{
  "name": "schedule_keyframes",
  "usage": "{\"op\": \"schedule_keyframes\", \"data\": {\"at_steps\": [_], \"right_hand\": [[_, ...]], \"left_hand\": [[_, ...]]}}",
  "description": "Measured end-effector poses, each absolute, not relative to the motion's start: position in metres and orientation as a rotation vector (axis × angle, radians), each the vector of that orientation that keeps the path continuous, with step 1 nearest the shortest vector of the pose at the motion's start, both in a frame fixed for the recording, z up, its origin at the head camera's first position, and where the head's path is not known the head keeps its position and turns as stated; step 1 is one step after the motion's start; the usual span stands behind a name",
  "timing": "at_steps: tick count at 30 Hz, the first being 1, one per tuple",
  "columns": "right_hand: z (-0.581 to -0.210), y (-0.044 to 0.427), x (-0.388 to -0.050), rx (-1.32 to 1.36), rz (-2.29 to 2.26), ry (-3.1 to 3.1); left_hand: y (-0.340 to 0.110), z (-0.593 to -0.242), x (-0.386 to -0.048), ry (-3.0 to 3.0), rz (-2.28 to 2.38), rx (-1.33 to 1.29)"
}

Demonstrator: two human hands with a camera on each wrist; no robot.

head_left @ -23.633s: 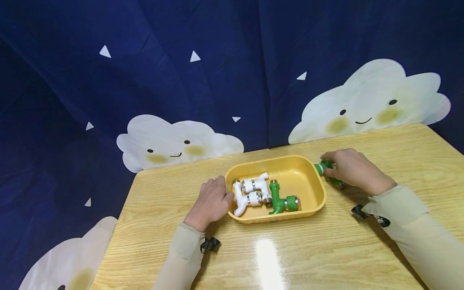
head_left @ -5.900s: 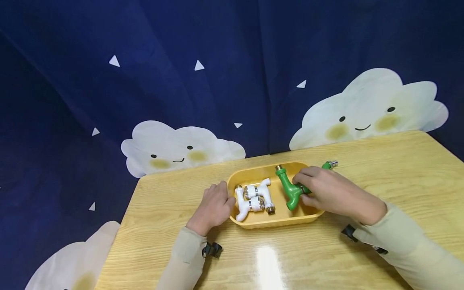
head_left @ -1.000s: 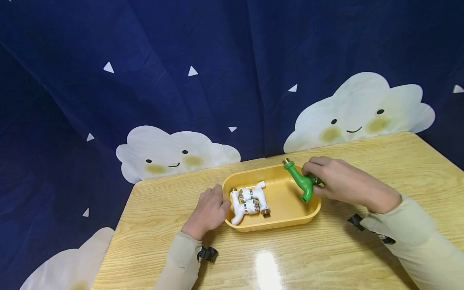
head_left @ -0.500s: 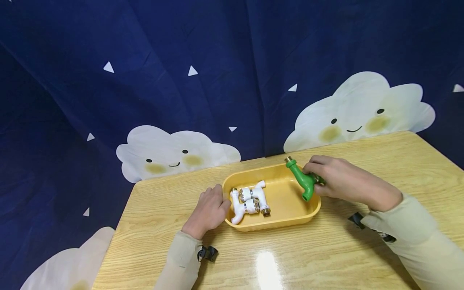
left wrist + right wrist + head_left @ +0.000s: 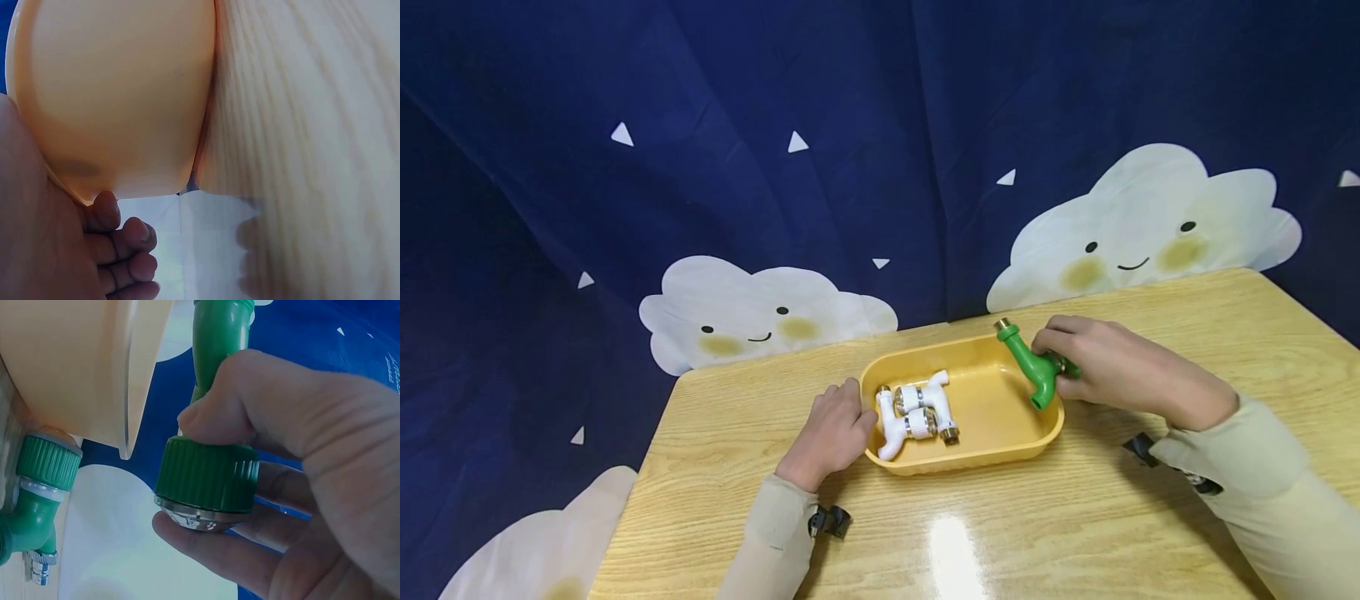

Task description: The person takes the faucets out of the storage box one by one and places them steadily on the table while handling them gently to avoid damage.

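My right hand [image 5: 1116, 367] holds a green tap [image 5: 1036, 371] by its ribbed knob [image 5: 206, 478], tilted over the right end of a yellow tub [image 5: 992, 417]. Its brass threaded end points up and away; the spout hangs downward. Two white taps [image 5: 892, 429] lie interlocked in the tub's left half. At the left end, my left hand [image 5: 827, 437] grips the tub's rim, with curled fingertips [image 5: 137, 234] showing beyond the edge in the left wrist view. A second green tap [image 5: 40, 509] lies on the table outside the tub, concealed by my right hand in the head view.
The tub stands on a wood-grain table [image 5: 880, 542], not far from its back edge. A dark blue curtain [image 5: 850, 167] with printed clouds hangs behind. Wrist-camera mounts [image 5: 830, 522] sit on both sleeves.
Earlier, the green tap lay in the tub beside the white ones. My right hand has since lifted it, and over the last second it drifted rightward and slightly farther back. The left hand stayed put.
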State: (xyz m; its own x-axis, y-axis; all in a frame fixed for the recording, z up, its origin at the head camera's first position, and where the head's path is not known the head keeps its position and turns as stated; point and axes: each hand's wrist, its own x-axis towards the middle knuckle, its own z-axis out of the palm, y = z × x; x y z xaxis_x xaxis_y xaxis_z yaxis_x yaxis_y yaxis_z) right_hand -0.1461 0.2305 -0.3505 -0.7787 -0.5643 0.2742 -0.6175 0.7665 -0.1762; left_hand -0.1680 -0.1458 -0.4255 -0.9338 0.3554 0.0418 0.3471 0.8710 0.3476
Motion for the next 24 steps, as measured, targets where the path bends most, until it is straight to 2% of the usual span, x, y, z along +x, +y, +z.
{"op": "schedule_keyframes", "data": {"at_steps": [24], "right_hand": [[-0.3492, 0.2377, -0.1483, 0.885, 0.366, -2.813]], "left_hand": [[-0.1448, -0.4242, -0.1676, 3.023, 0.544, 0.563]]}}
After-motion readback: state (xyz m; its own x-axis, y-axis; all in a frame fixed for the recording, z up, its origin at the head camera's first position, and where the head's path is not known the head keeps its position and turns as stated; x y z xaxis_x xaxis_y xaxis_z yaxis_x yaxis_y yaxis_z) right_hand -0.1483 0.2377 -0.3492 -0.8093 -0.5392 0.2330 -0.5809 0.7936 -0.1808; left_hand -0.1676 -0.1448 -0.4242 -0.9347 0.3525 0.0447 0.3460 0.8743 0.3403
